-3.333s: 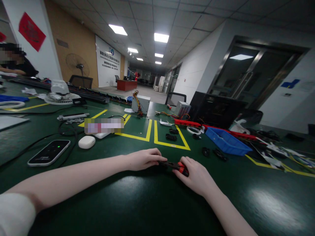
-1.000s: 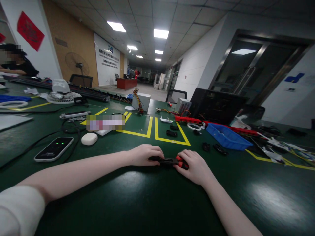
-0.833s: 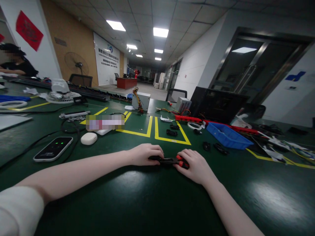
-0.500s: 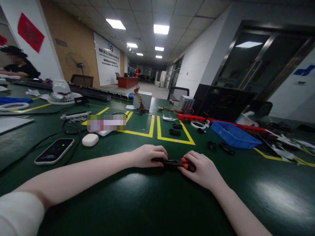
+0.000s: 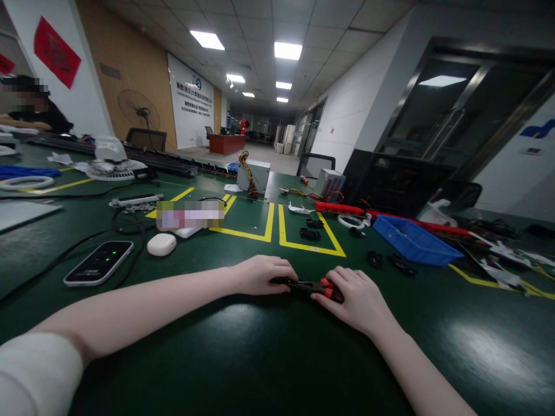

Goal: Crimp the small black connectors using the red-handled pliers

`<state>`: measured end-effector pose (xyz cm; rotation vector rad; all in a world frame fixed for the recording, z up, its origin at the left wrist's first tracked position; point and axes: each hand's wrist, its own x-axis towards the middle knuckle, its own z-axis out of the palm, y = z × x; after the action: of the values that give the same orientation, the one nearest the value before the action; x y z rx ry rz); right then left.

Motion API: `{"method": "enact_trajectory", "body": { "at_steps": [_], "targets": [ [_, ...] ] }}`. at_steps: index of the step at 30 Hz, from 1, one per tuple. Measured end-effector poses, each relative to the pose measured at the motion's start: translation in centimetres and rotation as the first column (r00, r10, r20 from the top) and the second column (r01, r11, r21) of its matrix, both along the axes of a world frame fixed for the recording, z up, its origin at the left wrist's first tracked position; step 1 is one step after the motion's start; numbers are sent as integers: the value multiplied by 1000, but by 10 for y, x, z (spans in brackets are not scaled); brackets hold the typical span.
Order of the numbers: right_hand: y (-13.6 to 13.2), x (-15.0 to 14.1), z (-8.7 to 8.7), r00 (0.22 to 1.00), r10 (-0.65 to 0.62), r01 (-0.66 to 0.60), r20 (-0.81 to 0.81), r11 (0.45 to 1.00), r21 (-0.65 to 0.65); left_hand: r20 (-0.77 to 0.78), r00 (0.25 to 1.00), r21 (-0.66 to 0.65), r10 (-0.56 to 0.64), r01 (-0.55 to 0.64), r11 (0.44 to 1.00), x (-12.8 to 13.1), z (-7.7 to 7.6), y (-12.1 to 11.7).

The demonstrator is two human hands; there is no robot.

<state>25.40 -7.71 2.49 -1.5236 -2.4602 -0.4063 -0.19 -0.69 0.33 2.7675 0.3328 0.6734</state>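
Note:
Low over the dark green table, my right hand (image 5: 355,294) is closed around the red and black handles of a pair of pliers (image 5: 309,286). The pliers' dark jaws point left, toward my left hand (image 5: 265,275). Its fingers are curled and pinch a small black piece (image 5: 280,281) by the jaw tips. The piece is mostly covered by my fingers, so its kind is unclear. Whether the jaws grip it cannot be made out. Past my hands, several black parts (image 5: 310,233) lie inside a yellow tape outline (image 5: 312,249).
To the right stand a blue tray (image 5: 416,240) and more black parts (image 5: 401,264). On the left are a white-edged device (image 5: 99,263), a white case (image 5: 162,245) and black cables. A metal box with wires (image 5: 258,178) stands farther back. Another person (image 5: 37,110) sits far left.
The whole view has shifted slightly. Both hands keep their holds, with the pliers and black piece nearly in the same place.

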Motion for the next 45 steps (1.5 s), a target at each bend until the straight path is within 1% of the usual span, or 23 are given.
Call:
{"method": "enact_trajectory", "body": {
  "at_steps": [3,5,11,15,22,26,31,34,38,42,45],
  "targets": [
    [2,0,0,999,25,-26,22,999,40,-14,1000,26,15,-15,1000,1,-1,0],
    [2,1,-1,1000,14,-15,17,999,39,-26,999,48,37,-36,998,1,0,0],
    [3,1,-7,998,-26,29,-50,998,57,-41,995,114,95,-90,989,2,0,-2],
    [2,0,-7,993,-36,42,-110,998,52,-37,992,145,117,-110,983,2,-1,-2],
    [0,-1,-3,995,-45,49,-90,998,39,-41,995,146,93,-86,986,2,-1,-1],
    [1,0,-3,997,-50,54,-63,997,63,-40,996,152,75,-68,986,2,-2,-1],
    [-1,2,-2,998,-44,48,-54,995,82,-38,996,149,82,-76,986,2,-1,-1],
    [-3,1,-1,995,-53,58,-83,996,65,-29,997,160,77,-72,985,2,-2,-1],
    [-5,-5,0,987,-98,101,-131,995,18,-12,996,192,86,-82,978,2,-3,-1],
    [-6,-9,-1,982,-131,133,-133,991,2,-4,997,193,83,-81,978,2,-4,0],
    [-6,-7,-2,987,-120,123,-110,992,20,-5,997,180,75,-73,981,2,-4,1]
  ]
}}
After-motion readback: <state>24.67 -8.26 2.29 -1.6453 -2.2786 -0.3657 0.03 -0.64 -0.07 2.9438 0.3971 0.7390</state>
